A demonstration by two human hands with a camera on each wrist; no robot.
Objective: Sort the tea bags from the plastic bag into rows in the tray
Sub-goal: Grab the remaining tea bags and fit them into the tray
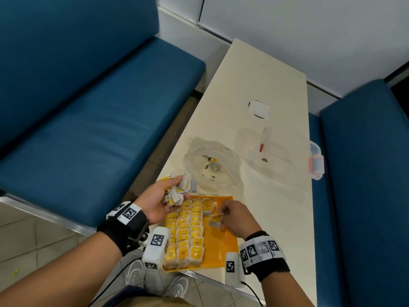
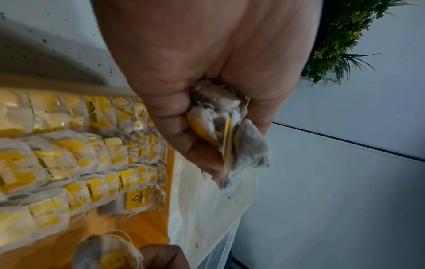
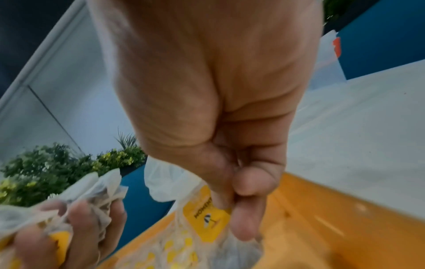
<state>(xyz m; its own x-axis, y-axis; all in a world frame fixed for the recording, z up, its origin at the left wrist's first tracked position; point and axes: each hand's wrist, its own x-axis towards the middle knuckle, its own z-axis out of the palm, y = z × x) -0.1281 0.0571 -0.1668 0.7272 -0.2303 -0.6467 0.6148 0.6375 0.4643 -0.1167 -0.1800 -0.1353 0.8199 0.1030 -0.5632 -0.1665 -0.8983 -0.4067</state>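
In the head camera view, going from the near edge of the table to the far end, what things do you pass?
Orange tray with rows of tea bags → plastic bag → clear lidded container → small white object, too blurred to identify.

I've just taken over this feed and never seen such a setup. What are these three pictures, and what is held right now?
No machine here: a person's two bare hands, each wrist wearing a camera. The wide picture comes from a head camera looking down; the other two look along each hand. On the pale table sit an orange tray with rows of tea bags, a plastic bag and a clear container. The left hand grips a bunch of tea bags; the right hand pinches a single tea bag above the tray.
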